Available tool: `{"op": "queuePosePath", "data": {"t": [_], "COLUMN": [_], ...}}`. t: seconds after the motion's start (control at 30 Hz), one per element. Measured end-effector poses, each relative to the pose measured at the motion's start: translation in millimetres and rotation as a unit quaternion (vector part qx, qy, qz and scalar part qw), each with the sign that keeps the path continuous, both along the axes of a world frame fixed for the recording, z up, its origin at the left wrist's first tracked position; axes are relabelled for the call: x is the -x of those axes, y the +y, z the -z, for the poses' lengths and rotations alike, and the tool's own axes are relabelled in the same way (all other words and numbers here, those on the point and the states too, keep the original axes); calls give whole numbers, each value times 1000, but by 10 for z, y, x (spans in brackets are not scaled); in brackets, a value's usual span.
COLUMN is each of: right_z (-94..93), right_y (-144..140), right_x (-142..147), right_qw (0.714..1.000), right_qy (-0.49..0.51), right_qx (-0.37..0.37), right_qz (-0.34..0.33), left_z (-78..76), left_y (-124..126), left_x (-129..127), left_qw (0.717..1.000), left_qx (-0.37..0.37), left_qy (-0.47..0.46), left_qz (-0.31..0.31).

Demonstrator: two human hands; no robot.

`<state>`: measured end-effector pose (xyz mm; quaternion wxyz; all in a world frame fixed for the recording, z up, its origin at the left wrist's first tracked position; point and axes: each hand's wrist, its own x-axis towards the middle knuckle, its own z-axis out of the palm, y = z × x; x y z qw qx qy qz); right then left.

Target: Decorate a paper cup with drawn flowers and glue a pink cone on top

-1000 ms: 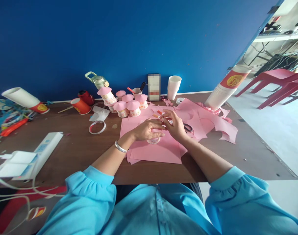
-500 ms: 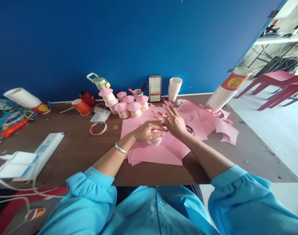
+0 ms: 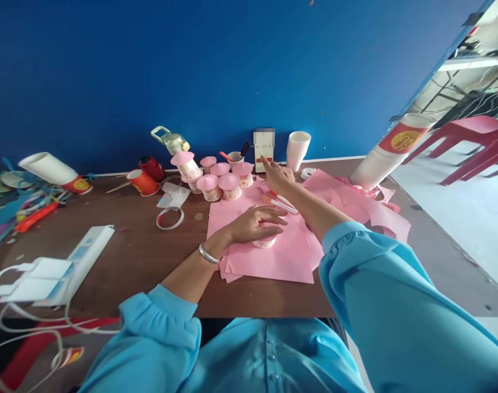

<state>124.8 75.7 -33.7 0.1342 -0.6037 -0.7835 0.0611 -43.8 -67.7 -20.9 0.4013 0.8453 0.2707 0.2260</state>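
Note:
My left hand (image 3: 251, 224) lies with fingers stretched out over a small printed paper cup (image 3: 265, 242) topped with pink paper, mostly hidden under the fingers. The cup stands upright on pink paper sheets (image 3: 273, 266). Farther back, my right hand (image 3: 279, 177) points its index finger at the lower part of a phone (image 3: 264, 148) that leans on the wall and displays digits. The fingertip overlaps the screen; whether it touches, I cannot tell. Below the right hand lie white pens (image 3: 284, 206) with orange and red ends.
Several small cups with pink cone tops (image 3: 230, 183) stand left of the phone. Stacked white cups (image 3: 298, 150) and a tall cup stack (image 3: 390, 155) are at the right. Tape (image 3: 170, 218), an orange cup (image 3: 142, 183) and a power strip (image 3: 81, 256) lie leftward.
My right hand has moved from beside my left hand forward to the phone, its index finger now extended. My left hand stays over the cup. The view has shifted slightly.

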Motion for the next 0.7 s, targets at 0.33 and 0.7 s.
{"op": "queuePosePath", "data": {"t": [0.33,0.7], "right_z": [-92,-186], "right_y": [28,-36], "right_x": [60,70], "right_qw": [999,999], "right_qy": [-27,-7], "right_qx": [28,31], "right_qz": [19,29], "left_z": [-34,-33], "left_y": [-11,-15], "left_x": [-20,-19], "left_qw": [999,1000], "left_qx": [-16,-16], "left_qy": [-25,-14], "left_qz": [17,14]}}
